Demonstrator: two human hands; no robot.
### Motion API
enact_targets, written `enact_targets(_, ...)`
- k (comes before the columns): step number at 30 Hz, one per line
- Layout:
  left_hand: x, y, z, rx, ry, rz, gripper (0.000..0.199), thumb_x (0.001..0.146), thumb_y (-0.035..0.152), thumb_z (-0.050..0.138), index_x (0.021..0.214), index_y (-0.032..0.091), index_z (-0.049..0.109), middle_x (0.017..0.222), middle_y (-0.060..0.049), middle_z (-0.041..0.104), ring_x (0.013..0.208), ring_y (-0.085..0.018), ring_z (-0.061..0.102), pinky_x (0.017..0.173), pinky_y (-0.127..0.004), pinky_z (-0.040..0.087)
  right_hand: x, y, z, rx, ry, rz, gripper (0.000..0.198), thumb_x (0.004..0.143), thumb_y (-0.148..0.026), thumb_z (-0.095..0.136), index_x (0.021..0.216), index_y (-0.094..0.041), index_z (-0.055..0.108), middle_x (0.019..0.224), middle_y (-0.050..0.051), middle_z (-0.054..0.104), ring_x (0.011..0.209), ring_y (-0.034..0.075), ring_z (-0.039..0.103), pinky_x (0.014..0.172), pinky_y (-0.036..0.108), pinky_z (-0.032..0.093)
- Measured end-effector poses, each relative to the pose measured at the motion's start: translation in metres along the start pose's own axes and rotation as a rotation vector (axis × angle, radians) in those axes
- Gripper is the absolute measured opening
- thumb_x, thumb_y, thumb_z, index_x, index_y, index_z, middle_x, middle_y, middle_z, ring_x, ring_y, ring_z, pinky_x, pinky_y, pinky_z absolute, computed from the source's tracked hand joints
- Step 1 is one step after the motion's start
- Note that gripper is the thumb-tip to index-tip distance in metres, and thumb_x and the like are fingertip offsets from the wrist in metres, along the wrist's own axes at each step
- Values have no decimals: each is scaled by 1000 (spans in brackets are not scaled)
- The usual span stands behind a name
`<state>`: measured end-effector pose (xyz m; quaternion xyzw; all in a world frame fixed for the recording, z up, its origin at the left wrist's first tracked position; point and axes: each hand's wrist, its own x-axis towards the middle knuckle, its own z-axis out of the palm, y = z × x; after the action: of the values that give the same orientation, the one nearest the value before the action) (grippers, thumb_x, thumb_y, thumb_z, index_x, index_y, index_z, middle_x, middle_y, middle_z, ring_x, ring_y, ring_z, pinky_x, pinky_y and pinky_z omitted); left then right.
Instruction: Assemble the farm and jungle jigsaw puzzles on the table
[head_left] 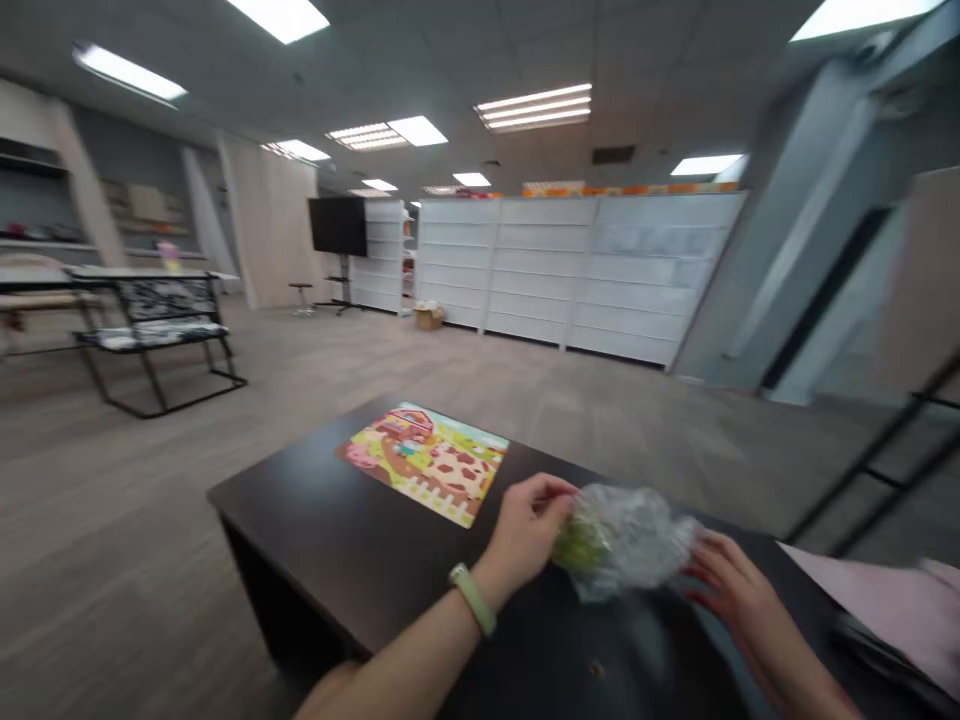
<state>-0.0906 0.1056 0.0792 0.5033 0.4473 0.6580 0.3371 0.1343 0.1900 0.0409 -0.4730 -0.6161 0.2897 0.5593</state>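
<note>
Your left hand [526, 525] pinches the bag [643, 533] by its green end over the table [315, 520]; your right hand [739, 588] meets the other end, grip unclear. Support both ends evenly, fingers light.

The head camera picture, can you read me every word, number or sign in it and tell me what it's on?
There are none I can read.
Farm picture: drawings, no readable words.
Clear bag: no readable print.
Orange strip above the shelves: too blurred to tell.
</note>
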Motion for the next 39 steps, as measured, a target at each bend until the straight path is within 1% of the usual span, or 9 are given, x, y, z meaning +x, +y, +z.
enact_targets(3, 2, -7, 0, -52, -28, -1, 18, 85, 34, 67, 88, 19, 76, 86, -5, 75, 85, -25, 68, 81, -34, 51, -1, -16, -36, -72, -5, -67, 67, 85, -58, 64, 135, -16, 54, 139, 20, 58, 122, 35, 59, 89, 41, 54)
enact_targets(6, 2, -11, 5, -91, -49, 1, 15, 85, 33, 71, 87, 19, 76, 86, -6, 76, 83, -24, 68, 80, -33, 51, -12, -32, -24, -114, -237, -234, 99, 65, -57, 81, 148, -18, 44, 153, 16, 49, 137, 37, 48, 110, 46, 42)
enact_targets(10, -1, -7, 11, -125, -84, 18, 21, 88, 37, 69, 97, 18, 73, 95, -9, 78, 90, -26, 72, 83, -35, 54, -31, -45, 2, -222, -455, -240, 58, 74, -49, 80, 121, -18, 69, 120, 14, 73, 111, 34, 66, 100, 45, 49)
enact_targets(13, -2, -6, 9, -121, -110, 44, 39, 85, 39, 73, 118, 19, 65, 119, -13, 74, 113, -30, 68, 93, -39, 53, -32, -45, 4, -129, -309, -126, 37, 86, -50, 67, 102, -17, 73, 97, 10, 78, 87, 27, 70, 83, 37, 54)
enact_targets(20, -12, -16, 11, 76, -336, 45, 99, 62, 40, 95, 147, 22, 47, 149, -15, 54, 137, -38, 49, 112, -51, 40, -27, -28, 8, 324, -97, 204, 43, 86, -59, 68, 110, -23, 68, 106, 5, 77, 96, 27, 72, 85, 37, 57)
enact_targets(23, -15, -23, 20, 96, -361, 99, 81, 77, 40, 85, 147, 21, 47, 144, -12, 60, 132, -32, 55, 114, -45, 40, -29, -32, 8, 390, -139, 233, 44, 85, -59, 69, 113, -25, 67, 108, 5, 77, 97, 28, 72, 85, 39, 58)
enact_targets(27, -14, -27, 26, 97, -278, 101, 40, 100, 37, 55, 135, 19, 62, 134, -10, 68, 125, -28, 61, 111, -44, 44, -26, -44, -4, 251, -158, 36, 46, 79, -50, 79, 115, -25, 63, 114, 7, 74, 107, 30, 69, 95, 42, 54)
enact_targets(33, -13, -13, 26, 20, -227, 108, 40, 105, 42, 46, 130, 19, 67, 127, -7, 72, 119, -26, 65, 107, -39, 47, -27, -45, -4, 170, -320, -69, 66, 72, -45, 84, 128, -26, 56, 133, 11, 67, 124, 35, 61, 108, 53, 46)
enact_targets(39, -14, -10, 18, -34, -336, 101, 52, 94, 46, 67, 139, 21, 58, 135, -9, 67, 121, -28, 64, 106, -40, 49, -31, -44, 7, 89, -273, 7, 50, 77, -52, 77, 112, -19, 65, 111, 14, 76, 103, 35, 71, 97, 52, 54)
